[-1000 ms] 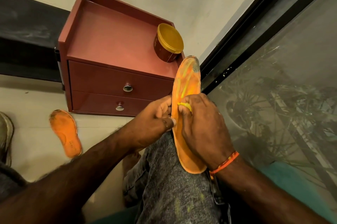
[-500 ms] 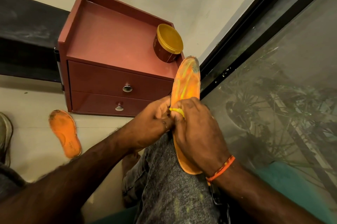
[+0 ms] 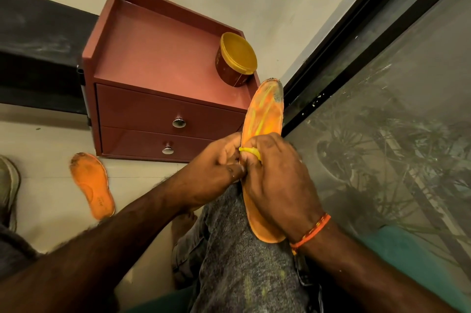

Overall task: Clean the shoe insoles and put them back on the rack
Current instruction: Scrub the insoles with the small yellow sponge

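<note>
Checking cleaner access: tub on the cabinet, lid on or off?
Lid on. The yellow lid covers the top of the brown tub, which stands on the red cabinet, untouched by either hand. How full it is cannot be told.

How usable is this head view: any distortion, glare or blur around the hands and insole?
Head view: strong wide-angle bending of the cabinet and window frame; warm, dim light; murky reflections on the glass; the held insole and both hands are sharp, forearms at the bottom edge soft.
</note>
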